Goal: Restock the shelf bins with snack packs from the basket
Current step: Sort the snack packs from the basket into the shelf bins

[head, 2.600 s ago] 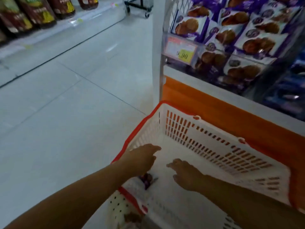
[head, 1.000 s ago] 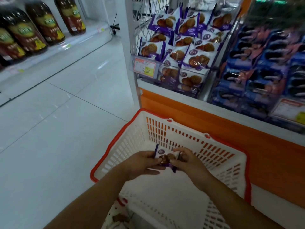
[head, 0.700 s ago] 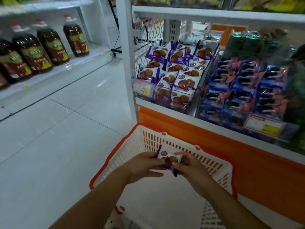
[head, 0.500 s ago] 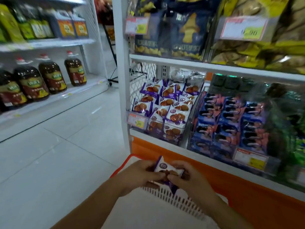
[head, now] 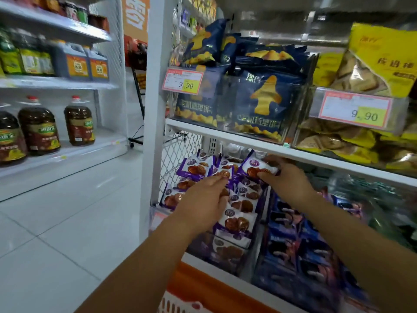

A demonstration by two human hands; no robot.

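Observation:
My right hand [head: 287, 180] pinches a purple-and-white cookie pack [head: 253, 169] at the top right of the bin of matching packs [head: 238, 222], just under the white shelf board. Beside it, my left hand [head: 203, 202] lies over the middle of the pile, fingers stretched onto the packs; its thumb is hidden. Several packs are stacked sloping down toward the bin's clear front. Only a strip of the white basket [head: 180, 307] with its red rim shows at the bottom edge.
The white shelf board [head: 316, 155] runs right above my right hand. Dark blue snack bags [head: 259, 105] and yellow bags [head: 379, 68] fill the upper bins. A bin of blue packs [head: 295, 247] sits to the right. Oil bottles [head: 38, 129] line the left shelving across the tiled aisle.
Both hands rose from over the basket to the shelf bin, carrying the purple pack. My right hand now holds it at the bin's top and my left has let go onto the pile.

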